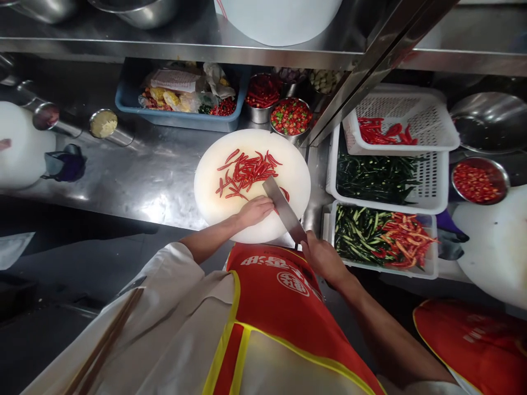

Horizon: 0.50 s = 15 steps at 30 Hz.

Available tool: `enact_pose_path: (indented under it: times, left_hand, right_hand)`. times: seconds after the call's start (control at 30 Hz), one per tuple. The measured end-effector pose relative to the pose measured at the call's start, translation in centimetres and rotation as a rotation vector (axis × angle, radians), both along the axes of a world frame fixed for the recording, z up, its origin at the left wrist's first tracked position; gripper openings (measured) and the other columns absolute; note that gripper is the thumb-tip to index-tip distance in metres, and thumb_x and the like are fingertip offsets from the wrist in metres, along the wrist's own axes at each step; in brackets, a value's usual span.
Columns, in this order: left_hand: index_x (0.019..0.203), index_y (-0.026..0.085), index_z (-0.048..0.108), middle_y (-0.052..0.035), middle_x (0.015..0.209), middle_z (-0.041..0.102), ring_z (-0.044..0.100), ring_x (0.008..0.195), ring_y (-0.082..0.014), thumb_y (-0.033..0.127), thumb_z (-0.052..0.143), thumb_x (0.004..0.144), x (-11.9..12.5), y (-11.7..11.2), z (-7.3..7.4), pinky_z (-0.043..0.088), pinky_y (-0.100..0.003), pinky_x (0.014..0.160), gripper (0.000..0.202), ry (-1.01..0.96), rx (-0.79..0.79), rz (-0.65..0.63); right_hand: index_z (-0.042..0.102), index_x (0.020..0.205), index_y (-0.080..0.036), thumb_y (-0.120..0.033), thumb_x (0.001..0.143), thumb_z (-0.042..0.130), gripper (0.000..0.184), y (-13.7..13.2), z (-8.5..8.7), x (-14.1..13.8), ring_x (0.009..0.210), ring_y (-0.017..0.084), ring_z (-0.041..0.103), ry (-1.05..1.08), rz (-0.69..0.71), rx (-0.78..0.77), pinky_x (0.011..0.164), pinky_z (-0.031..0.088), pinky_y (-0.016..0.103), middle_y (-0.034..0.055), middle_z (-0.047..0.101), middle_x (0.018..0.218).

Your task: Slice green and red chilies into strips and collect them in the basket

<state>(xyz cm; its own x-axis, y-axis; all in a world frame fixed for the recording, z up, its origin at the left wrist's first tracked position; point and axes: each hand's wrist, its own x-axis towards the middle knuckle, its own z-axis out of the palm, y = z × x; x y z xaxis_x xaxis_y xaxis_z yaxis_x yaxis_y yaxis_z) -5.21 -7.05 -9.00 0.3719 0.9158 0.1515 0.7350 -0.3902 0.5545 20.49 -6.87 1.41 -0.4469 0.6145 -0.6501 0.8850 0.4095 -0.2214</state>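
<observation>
A cleaver [286,214] angles across the right part of a round white cutting board [214,211]; my right hand [323,255] is wrapped round its handle. Against the blade's left side, my left hand [257,211] rests on the board with its fingers bent together, pressing on a red chili whose end shows at the fingertips. Most of that chili is hidden by the fingers. A loose pile of whole red chilies [249,173] lies beyond my left hand. Just past the blade, on its right, some red chili pieces [285,193] show partly.
Behind the board stand a blue tub [177,118] of bagged goods and a metal pot of chopped chilies [291,116]. White baskets [442,181] with green and red chilies are at the right. A steel shelf [185,52] overhangs the back. Another person's red apron [473,345] shows lower right.
</observation>
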Motion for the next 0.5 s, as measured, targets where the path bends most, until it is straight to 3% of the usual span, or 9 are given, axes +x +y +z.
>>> enact_pose_path:
  times: [0.1, 0.23, 0.3, 0.43, 0.5]
  left_hand:
    - [0.096, 0.017, 0.066, -0.0073, 0.100, 0.066, 0.059, 0.095, -0.0173, 0.025, 0.036, 0.100, 0.0, -0.2, 0.2, 0.050, -0.033, 0.090, 0.031, 0.013, 0.034, -0.001]
    - [0.091, 0.017, 0.066, -0.0066, 0.096, 0.065, 0.059, 0.094, -0.0170, 0.023, 0.038, 0.099, -0.3, 0.2, 0.9, 0.049, -0.031, 0.088, 0.030, 0.045, 0.030, -0.017]
    - [0.091, 0.016, 0.066, -0.0068, 0.096, 0.064, 0.059, 0.095, -0.0168, 0.022, 0.038, 0.099, -0.9, 1.2, 1.6, 0.049, -0.029, 0.089, 0.030, 0.078, 0.003, 0.063]
    - [0.099, 0.016, 0.065, -0.0088, 0.104, 0.062, 0.060, 0.097, -0.0195, 0.018, 0.037, 0.097, -2.2, 4.3, 3.3, 0.049, -0.031, 0.084, 0.028, 0.270, -0.117, 0.350]
    - [0.104, 0.015, 0.064, -0.0102, 0.108, 0.062, 0.061, 0.095, -0.0213, 0.015, 0.039, 0.095, -2.7, 5.6, 4.0, 0.050, -0.031, 0.079, 0.027, 0.370, -0.200, 0.391]
  right_hand:
    - [0.049, 0.110, -0.014, -0.030, 0.099, 0.034, 0.025, 0.0, -0.7, 1.0, 0.074, 0.024, 0.068, 0.030, -0.030, 0.019, 0.061, 0.029, 0.029, 0.0133, 0.072, 0.083]
    - [0.050, 0.104, -0.015, -0.031, 0.098, 0.035, 0.023, -0.3, -0.1, 2.6, 0.073, 0.023, 0.067, 0.074, -0.116, 0.065, 0.061, 0.030, 0.029, 0.0122, 0.071, 0.081]
    - [0.050, 0.102, -0.016, -0.032, 0.097, 0.035, 0.022, -0.7, 0.5, 3.2, 0.072, 0.023, 0.066, 0.106, -0.158, 0.066, 0.061, 0.030, 0.028, 0.0115, 0.071, 0.080]
    - [0.050, 0.095, -0.020, -0.035, 0.097, 0.036, 0.021, -2.0, 1.4, 4.2, 0.072, 0.021, 0.065, 0.215, -0.177, -0.044, 0.061, 0.031, 0.027, 0.0079, 0.069, 0.079]
    - [0.050, 0.094, -0.021, -0.035, 0.096, 0.037, 0.020, -2.6, 1.2, 4.5, 0.074, 0.020, 0.064, 0.263, -0.135, -0.094, 0.062, 0.032, 0.027, 0.0067, 0.068, 0.081]
